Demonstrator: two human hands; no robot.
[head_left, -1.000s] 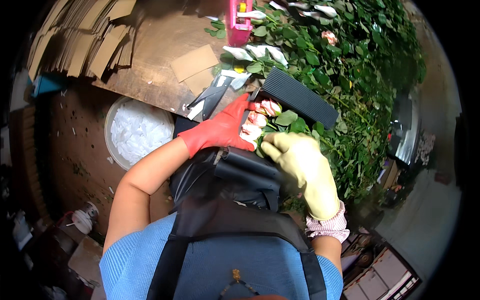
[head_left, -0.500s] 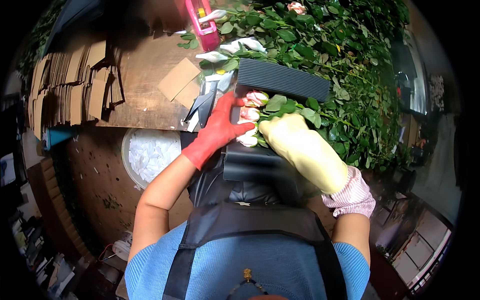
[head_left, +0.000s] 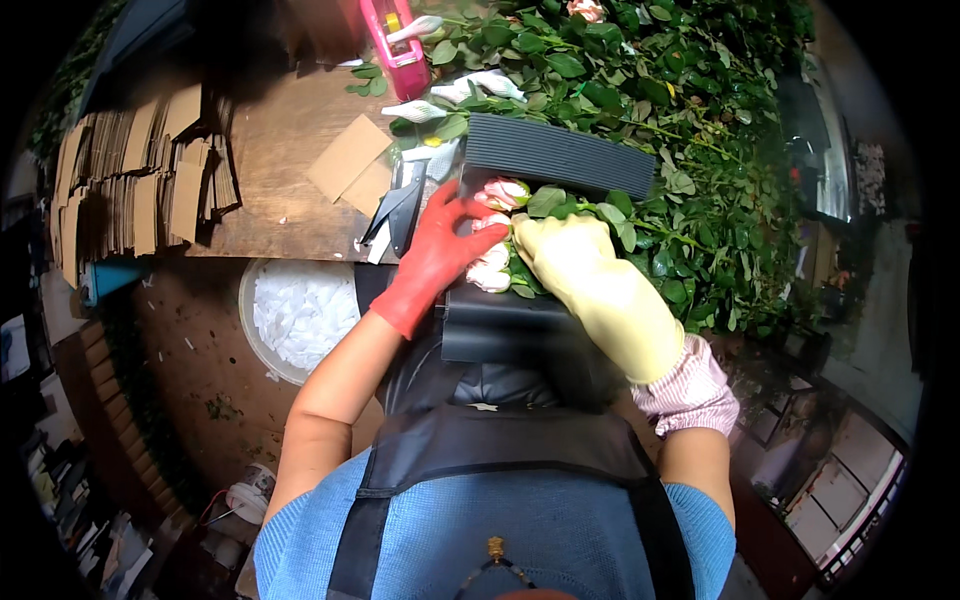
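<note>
Several pale pink roses lie side by side in a dark ribbed trough, the upper rose point(head_left: 501, 193) next to the trough's far wall point(head_left: 560, 155). My left hand point(head_left: 440, 245), in a red glove, curls its fingers and thumb round the middle rose bloom point(head_left: 488, 222). Just below sits another rose point(head_left: 489, 270), partly under the thumb. On the right, my right hand point(head_left: 570, 255), in a yellow glove, has its fingers closed just behind the middle bloom, on the rose's stem side. The stem itself is hidden by the glove.
Leafy rose stems point(head_left: 700, 150) pile up at the right and back. White-netted buds point(head_left: 480, 88) lie beside a pink tape dispenser point(head_left: 398, 60). Black-handled scissors point(head_left: 400, 210) and cardboard pieces point(head_left: 350, 160) rest left. Stacked cardboard point(head_left: 150, 170) and a tub of white scraps point(head_left: 300, 315) are farther left.
My left thumb has shifted up from the lower rose to the middle one. My right hand has moved slightly left and up, closer to that bloom.
</note>
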